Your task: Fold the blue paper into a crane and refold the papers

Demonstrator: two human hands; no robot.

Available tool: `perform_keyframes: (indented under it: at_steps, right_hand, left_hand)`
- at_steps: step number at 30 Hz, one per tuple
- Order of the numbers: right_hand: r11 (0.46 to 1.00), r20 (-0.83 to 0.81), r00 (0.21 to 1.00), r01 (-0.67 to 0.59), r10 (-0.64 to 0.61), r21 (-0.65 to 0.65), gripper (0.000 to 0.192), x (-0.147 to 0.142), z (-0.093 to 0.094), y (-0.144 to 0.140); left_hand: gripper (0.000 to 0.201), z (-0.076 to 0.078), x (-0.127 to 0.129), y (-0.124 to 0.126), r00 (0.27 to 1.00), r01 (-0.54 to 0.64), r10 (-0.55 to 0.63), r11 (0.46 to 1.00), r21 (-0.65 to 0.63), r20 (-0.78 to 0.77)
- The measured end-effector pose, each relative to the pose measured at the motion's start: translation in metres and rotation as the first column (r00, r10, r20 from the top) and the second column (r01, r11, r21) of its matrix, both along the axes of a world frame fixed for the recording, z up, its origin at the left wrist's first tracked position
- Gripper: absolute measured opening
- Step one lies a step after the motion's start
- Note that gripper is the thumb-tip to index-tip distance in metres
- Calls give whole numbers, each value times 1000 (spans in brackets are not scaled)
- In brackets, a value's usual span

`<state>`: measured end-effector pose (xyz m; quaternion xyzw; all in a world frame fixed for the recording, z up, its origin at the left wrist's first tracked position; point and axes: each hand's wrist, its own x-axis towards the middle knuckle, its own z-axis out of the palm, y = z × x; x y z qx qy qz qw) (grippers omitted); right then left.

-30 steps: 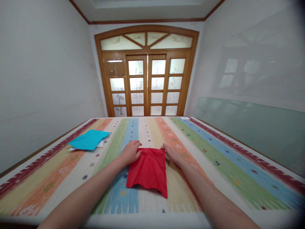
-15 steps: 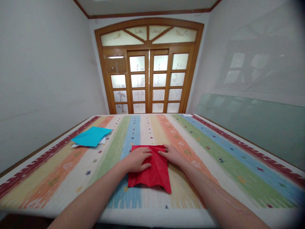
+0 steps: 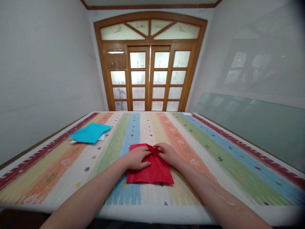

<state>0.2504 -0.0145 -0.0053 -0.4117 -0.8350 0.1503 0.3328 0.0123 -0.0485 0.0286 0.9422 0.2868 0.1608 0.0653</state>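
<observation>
Both of your hands have moved inward since the earlier frames: from the far corners of the red paper (image 3: 149, 168) they have come together on its upper middle. The near edge of the sheet, which dipped to a point at the lower right before, now lies straighter and flatter.

Your left hand (image 3: 137, 157) rests palm down on the left half of the red paper, fingers spread loosely and pressing the sheet flat; it holds nothing. Your right hand (image 3: 167, 153) sits just beside it on the right half, its fingertips pinching a small raised fold near the far edge. The two hands nearly touch at the centre.

No writing, brand or label is legible on any item in view.

The red paper is a plain, solid red sheet, roughly square, creased and slightly crumpled, with a fold ridge near your fingertips. It lies on the table (image 3: 214, 152), near the front edge, across the blue and cream stripes of the multicoloured striped cloth.

A blue paper (image 3: 90, 132) lies well apart at the far left, on top of a white sheet whose edge shows beneath it. A wooden glazed door (image 3: 150, 79) stands behind the table.
</observation>
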Motion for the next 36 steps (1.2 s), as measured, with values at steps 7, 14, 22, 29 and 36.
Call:
perform_keyframes:
  at_steps: [7, 14, 22, 29, 36]
  right_hand:
    - [992, 95, 988, -126, 123, 31, 41, -2, 6, -7]
    - [978, 166, 965, -209, 202, 23, 43, -6, 17, -15]
    - [965, 221, 945, -257, 242, 42, 37, -6, 20, -17]
    - [952, 251, 923, -306, 292, 18, 33, -6, 34, -25]
    - [953, 251, 923, -301, 293, -5, 24, -3, 38, -24]
  left_hand:
    - [23, -2, -3, 8, 997, -77, 76, 997, 23, 32]
    - [24, -11, -12, 17, 966, -256, 256, 967, -8, 28]
    - [43, -12, -5, 17, 994, -111, 110, 993, 40, 24]
    - [44, -12, -7, 18, 995, -100, 100, 995, 24, -9]
    - [41, -9, -9, 17, 994, -109, 109, 994, 8, -22]
